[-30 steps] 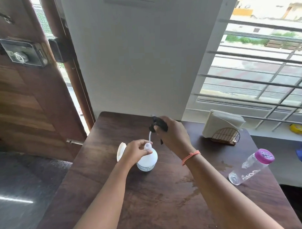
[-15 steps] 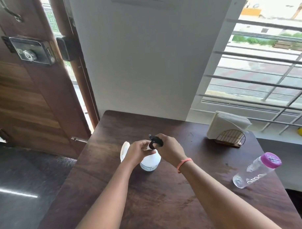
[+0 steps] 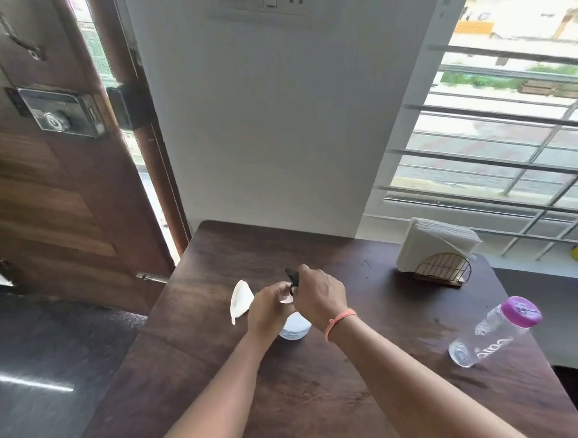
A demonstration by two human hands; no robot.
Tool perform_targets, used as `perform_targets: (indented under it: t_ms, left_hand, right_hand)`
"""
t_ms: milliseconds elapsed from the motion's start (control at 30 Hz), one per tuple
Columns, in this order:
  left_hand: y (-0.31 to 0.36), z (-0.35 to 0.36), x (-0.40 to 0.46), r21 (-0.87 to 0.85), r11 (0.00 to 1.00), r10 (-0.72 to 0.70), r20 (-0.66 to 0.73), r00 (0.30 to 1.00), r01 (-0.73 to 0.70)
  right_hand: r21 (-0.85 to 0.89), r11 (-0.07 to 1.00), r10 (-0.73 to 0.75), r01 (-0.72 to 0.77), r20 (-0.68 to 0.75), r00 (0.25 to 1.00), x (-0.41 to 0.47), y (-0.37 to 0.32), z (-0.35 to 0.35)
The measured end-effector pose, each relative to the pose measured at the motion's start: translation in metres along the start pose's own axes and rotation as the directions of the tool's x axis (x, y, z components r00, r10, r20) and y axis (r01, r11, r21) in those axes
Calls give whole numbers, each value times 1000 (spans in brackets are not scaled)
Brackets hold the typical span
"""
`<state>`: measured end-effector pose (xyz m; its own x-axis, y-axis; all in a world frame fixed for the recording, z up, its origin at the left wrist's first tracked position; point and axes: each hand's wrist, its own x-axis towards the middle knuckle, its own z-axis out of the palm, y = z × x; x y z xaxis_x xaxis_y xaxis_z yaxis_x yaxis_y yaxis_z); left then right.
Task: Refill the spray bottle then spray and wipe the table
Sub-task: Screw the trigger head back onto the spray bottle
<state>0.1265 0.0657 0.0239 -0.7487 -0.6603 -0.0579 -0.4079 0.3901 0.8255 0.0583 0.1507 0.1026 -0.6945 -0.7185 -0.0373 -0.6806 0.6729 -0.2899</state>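
Spray bottle (image 3: 294, 326) stands mid-table (image 3: 221, 368); left hand (image 3: 268, 309) curls round its neck, right hand (image 3: 319, 294) grips the black spray head (image 3: 292, 277) on top. Water bottle (image 3: 494, 331) at three o'clock, tilted, looks empty.

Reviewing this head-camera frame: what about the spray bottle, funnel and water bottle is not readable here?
- Spray bottle: neck, fill level and whether the black spray head is seated are hidden by the left hand and right hand.
- Bottle label: too small and blurred to read.
- White funnel: its spout end is partly covered by the left hand.
- Water bottle: whether any water is left cannot be judged through the clear plastic.
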Motion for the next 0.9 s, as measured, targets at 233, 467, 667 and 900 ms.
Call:
perform_targets:
  t_ms: [233,467,667,900]
  left_hand:
    - [13,30,-9,80,997,21,-264,964,0]
    - [-5,7,10,89,988,75,456,887,-130]
    - [-10,13,7,274,957,-13,379,925,-99]
    - [20,74,-37,261,953,-181,77,980,156]
  right_hand:
    - [86,996,27,-25,-20,999,-14,17,-1]
    - [77,996,-40,43,-40,998,-14,23,-3]
    - [30,999,-30,33,-98,995,-18,27,2]
    - [67,994,92,-84,-129,987,-20,50,-4]
